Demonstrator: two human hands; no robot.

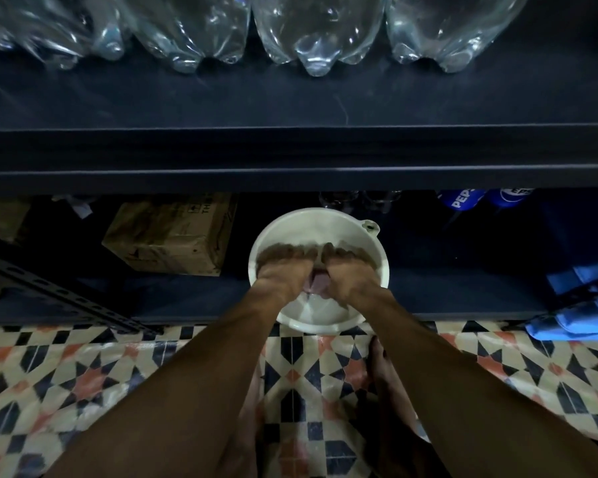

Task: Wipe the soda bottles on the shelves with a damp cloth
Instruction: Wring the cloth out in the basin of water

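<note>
- A pinkish cloth (317, 282) is gripped between the two hands, and only a small fold of it is seen between them.
- The left hand (283, 274) is curled on the cloth's left side and the right hand (351, 274) on its right side; the thumbs are pressed close together.
- The cloth and both hands are held inside a white basin (325, 215), over its middle; the fingertips are blurred toward the far wall, and a glint of water is seen below the cloth.
- The basin is set on the front edge of the dark lower shelf (463, 291), with its near rim hanging slightly over the floor.
- Clear soda bottles (316, 32) are stood in a row on the dark upper shelf (290, 98), well above the basin; only their bases are seen.
- Blue-labelled Pepsi bottles (463, 198) are kept at the back of the lower shelf, to the right of the basin.
- A cardboard box (173, 236) is placed on the lower shelf, left of the basin.
- Blue wrapped packs (580, 315) are stacked at the far right.
- A patterned tiled floor (83, 374) is seen below, and a bare foot (382, 367) is planted on it between the forearms.
</note>
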